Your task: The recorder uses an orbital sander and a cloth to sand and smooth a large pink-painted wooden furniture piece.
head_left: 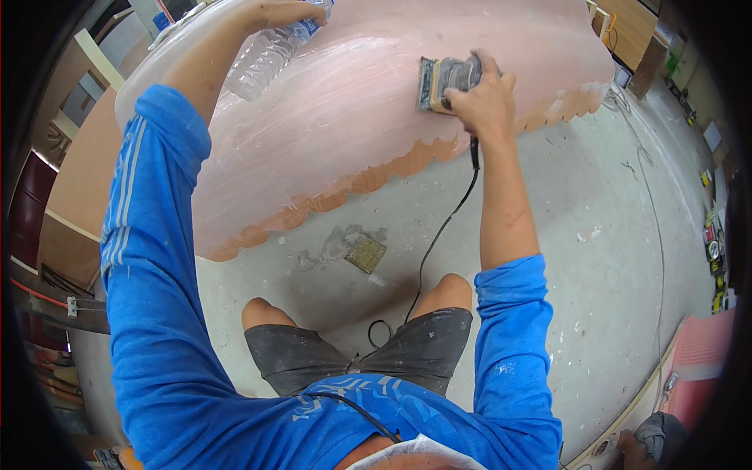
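Observation:
At the upper left, my left hand (291, 13) grips a clear plastic water bottle (265, 63) near its blue-labelled end. The bottle is tilted over a large, curved, pinkish coated panel (337, 133). My right hand (487, 98) is wrapped round a dusty electric sander (454, 74), further right on the same panel. The sander's pad side faces left, against or very near the surface; the exact contact is hidden. Out of the sander's near end runs a black cord (446, 227), down to the floor between my knees. The panel's near edge is brown and scalloped.
A yellowish square sanding pad or sheet (366, 254) lies on the grey floor (564, 235) beside pale dust. A thin cable (652, 204) runs along the right. Several tools (714, 251) line the far right. Part of another person (656, 440) shows at lower right. Wooden boards (86, 168) stand left.

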{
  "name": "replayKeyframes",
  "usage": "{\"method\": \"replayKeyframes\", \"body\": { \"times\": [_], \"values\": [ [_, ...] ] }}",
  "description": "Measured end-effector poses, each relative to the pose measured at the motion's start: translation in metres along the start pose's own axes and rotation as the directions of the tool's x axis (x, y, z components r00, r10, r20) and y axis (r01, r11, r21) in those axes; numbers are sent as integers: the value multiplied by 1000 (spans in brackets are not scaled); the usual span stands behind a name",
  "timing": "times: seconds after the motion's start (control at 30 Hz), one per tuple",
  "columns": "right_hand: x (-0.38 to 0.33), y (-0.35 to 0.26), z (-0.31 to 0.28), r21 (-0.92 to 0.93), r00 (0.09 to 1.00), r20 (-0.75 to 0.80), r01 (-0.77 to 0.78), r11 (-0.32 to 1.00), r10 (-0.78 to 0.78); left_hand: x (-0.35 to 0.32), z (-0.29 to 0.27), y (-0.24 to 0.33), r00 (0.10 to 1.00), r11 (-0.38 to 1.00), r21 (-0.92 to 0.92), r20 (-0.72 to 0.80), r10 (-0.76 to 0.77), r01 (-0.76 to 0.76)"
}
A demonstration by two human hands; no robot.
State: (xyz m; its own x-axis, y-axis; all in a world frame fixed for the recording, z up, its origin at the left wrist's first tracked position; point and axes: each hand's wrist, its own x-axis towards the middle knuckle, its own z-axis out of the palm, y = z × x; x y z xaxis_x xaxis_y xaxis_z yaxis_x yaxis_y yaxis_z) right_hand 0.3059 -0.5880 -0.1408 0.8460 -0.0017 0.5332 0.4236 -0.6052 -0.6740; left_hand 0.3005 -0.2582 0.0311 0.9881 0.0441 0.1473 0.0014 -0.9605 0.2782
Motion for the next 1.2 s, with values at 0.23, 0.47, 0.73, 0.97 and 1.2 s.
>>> {"method": "replayKeyframes", "body": {
  "times": [0.23,0.47,0.73,0.97,1.2],
  "values": [
    [-104,-11,38,24,950,-31,312,950,-311,14,17,23,996,997,21,52,-77,76],
    [-169,-70,50,179,918,209,302,936,-337,-46,8,-9,964,954,-293,-267,-13,-68],
    [-155,-45,72,137,887,-93,461,877,-452,-207,-10,-104,820,982,-61,-560,117,-181],
    [-12,-64,38,14,987,41,155,988,-155,-378,2,-176,812,990,-137,-582,-53,-34],
    [76,-166,28,-299,930,363,167,940,-50,-523,93,-246,652,908,-346,-636,-412,236]
  ]
}}
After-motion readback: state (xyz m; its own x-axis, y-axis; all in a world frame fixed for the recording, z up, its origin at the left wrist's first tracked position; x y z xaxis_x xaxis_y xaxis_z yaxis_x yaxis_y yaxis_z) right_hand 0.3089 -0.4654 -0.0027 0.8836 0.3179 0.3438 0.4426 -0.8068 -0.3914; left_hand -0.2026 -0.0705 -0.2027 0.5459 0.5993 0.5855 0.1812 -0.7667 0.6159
